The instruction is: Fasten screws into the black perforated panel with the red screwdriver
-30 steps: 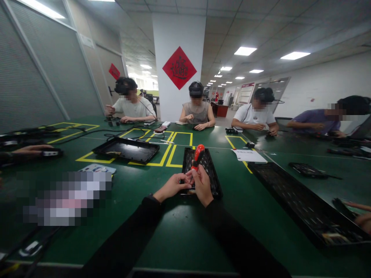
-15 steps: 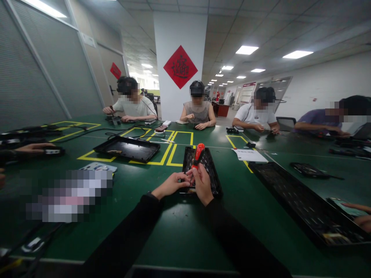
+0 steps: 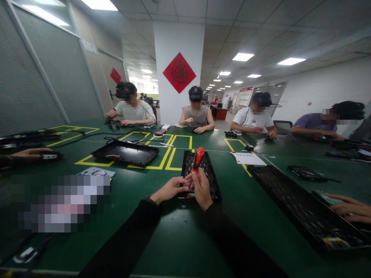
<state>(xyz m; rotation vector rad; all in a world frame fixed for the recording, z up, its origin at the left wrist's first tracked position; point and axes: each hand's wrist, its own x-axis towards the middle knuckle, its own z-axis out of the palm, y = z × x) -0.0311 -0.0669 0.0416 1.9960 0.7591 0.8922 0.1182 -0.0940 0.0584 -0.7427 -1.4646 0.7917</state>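
Observation:
A screwdriver (image 3: 199, 157) with a red and black handle stands tilted over a black plastic tray (image 3: 216, 184), its handle end leaning up and away from me. My right hand (image 3: 203, 191) is closed round the lower part of the handle. Close beside it, the fingertips of my left hand (image 3: 170, 189) are pinched together near the screwdriver's lower end. Fingers hide the tip and whatever the left hand pinches. Small parts lie inside the tray, too small to name.
To the left rests a wider black tray (image 3: 127, 153); to the right, a long black tray (image 3: 292, 200) and a paper sheet (image 3: 247, 158). A co-worker's hand (image 3: 352, 208) is at the right edge, another hand (image 3: 31, 152) at the left. Several people sit across the green table (image 3: 179, 239).
The view has tilted up slightly, so the table sits lower. The screwdriver's handle leans a little more to the right. The co-worker's hand at right has come further into view.

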